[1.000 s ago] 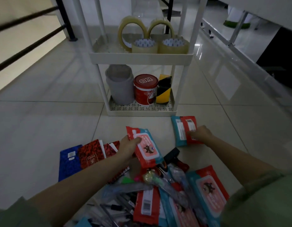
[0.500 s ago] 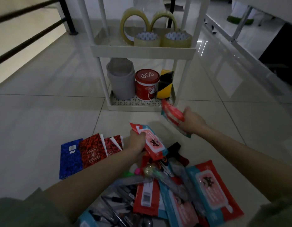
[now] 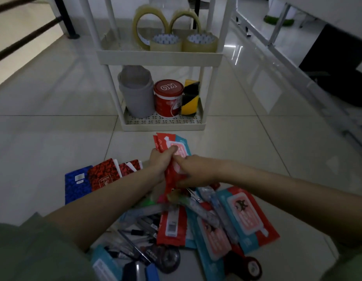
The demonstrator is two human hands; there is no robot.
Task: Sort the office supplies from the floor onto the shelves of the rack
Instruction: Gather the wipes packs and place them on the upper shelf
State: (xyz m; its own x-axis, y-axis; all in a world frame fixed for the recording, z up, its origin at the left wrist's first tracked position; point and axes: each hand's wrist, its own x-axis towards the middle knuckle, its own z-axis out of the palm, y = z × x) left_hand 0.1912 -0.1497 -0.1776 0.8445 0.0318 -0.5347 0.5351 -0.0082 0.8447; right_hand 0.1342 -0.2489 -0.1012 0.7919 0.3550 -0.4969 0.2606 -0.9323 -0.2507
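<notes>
Gripping stacked red-and-blue packets (image 3: 172, 151), both hands' fingers (image 3: 170, 152) hold them lengthwise toward the rack (image 3: 159, 57).

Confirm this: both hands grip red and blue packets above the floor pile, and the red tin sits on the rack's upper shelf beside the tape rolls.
Wrong shelf. The head view shows the red tin on the rack's bottom shelf; the tape rolls are above. Left hand and right hand do grip the packets.

Tape rolls (image 3: 174, 35) sit above the can (image 3: 168, 98).
</notes>
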